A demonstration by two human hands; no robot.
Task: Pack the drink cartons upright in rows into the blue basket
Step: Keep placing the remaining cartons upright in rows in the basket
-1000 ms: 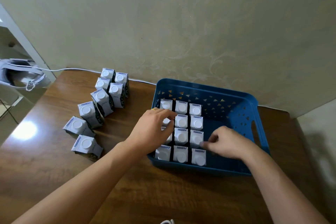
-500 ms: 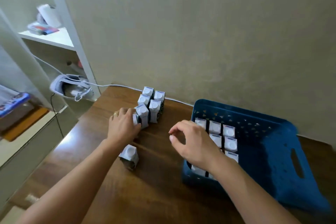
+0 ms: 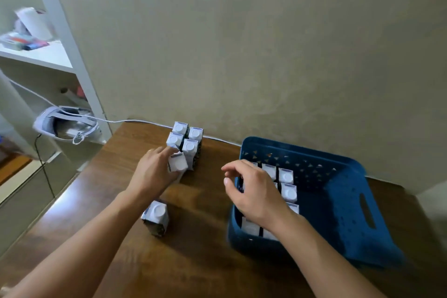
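Your left hand [image 3: 154, 172] is gripping a tilted drink carton [image 3: 177, 163] near the bench's [image 3: 193, 261] far edge; your right hand [image 3: 254, 193] is hovering open over the blue basket's [image 3: 338, 213] left rim

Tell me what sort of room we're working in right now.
Probably a home room or small office: a brown wooden table pushed against a plain wall, a white shelf unit with loose items, and a white headset with its cable.

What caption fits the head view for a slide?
Left hand grips a carton beside the blue basket; right hand hovers empty.
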